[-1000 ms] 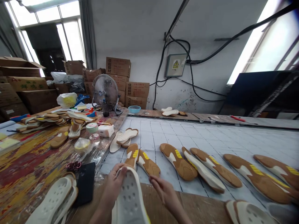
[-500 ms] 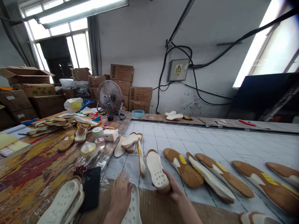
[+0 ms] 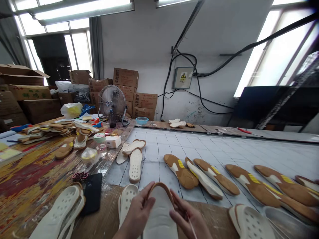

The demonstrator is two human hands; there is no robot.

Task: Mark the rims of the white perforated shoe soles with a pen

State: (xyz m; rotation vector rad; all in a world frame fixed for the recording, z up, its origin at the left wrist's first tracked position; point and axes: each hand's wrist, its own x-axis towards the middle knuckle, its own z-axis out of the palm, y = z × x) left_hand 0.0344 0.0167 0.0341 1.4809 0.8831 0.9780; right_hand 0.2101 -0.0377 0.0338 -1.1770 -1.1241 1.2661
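Change: my left hand (image 3: 139,209) now joins my right hand (image 3: 188,217) | Grip: both hands pinch one white sole (image 3: 160,212) by its sides | Place: before me, at the desk's near edge (image 3: 215,212) | Meaning: handling seems two-handed now
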